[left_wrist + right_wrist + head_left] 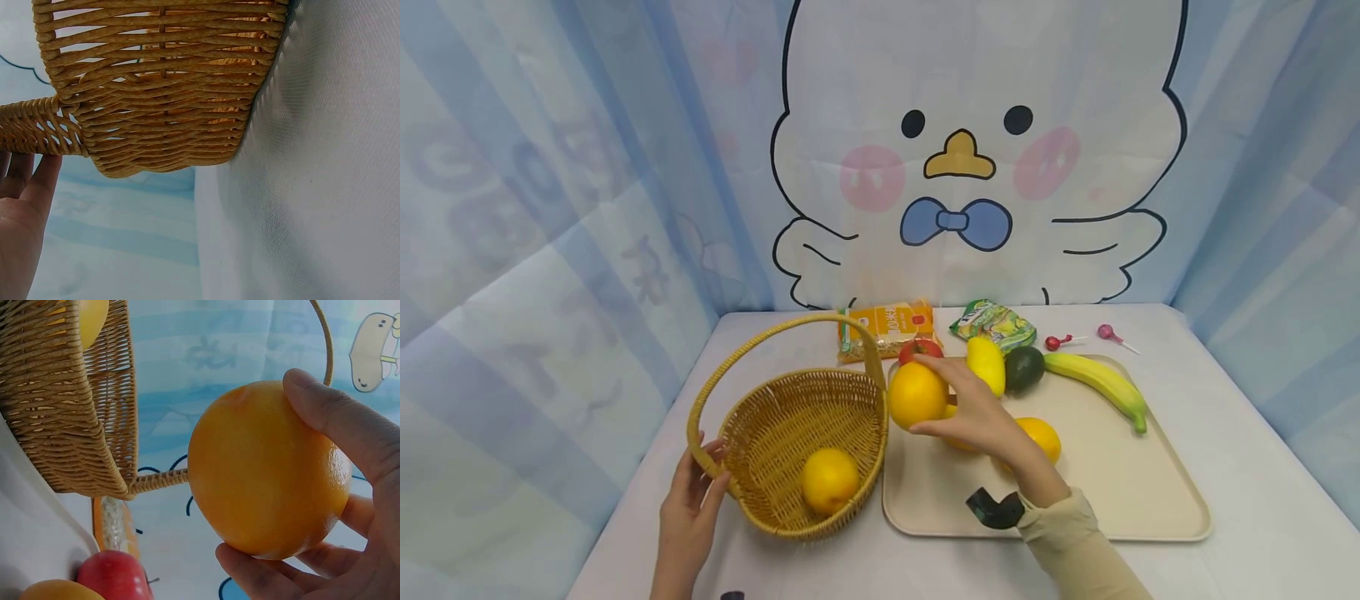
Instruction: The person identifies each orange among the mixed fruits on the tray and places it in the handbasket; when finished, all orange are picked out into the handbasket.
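My right hand [973,412] pinches an orange [917,395] between thumb and fingers, just right of the wicker basket's rim and above the tray. In the right wrist view, the hand [350,537] grips the orange [269,469] from one side. My left hand [691,508] holds the base of the basket handle at its left side; in the left wrist view its fingers [39,181] touch the handle base [37,128]. Inside the basket [775,408] lies another orange [831,481].
The beige tray [1120,492] bears a banana [1101,385], an avocado [1024,369], a yellow mango-like fruit [987,365], a red apple [921,350] and another orange [1040,439]. Behind are a grain packet [891,329], a green packet [996,324] and two lollipops [1056,342].
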Demonstrator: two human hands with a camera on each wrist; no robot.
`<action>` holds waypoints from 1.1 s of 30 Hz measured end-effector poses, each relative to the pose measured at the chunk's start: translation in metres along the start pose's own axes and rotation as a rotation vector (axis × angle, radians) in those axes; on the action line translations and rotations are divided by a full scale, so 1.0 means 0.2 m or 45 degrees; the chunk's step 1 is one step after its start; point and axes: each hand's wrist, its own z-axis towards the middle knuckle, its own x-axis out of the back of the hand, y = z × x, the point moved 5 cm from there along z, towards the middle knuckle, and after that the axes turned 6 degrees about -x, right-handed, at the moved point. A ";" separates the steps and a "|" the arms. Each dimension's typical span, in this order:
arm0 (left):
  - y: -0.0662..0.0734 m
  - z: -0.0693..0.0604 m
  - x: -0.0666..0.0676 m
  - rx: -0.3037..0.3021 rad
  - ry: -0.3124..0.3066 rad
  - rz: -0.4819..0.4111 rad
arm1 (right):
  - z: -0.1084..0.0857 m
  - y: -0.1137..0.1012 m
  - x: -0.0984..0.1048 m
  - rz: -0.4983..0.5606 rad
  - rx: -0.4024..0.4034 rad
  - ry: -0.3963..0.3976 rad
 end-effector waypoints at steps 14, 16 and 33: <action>0.01 0.01 0.00 0.001 -0.006 0.001 | 0.04 -0.07 -0.05 -0.036 0.100 -0.030; 0.00 0.01 0.00 0.005 -0.005 0.009 | 0.04 -0.08 -0.07 -0.051 0.109 -0.032; 0.00 0.00 0.00 -0.004 -0.013 -0.010 | 0.06 -0.14 -0.18 -0.038 0.136 -0.140</action>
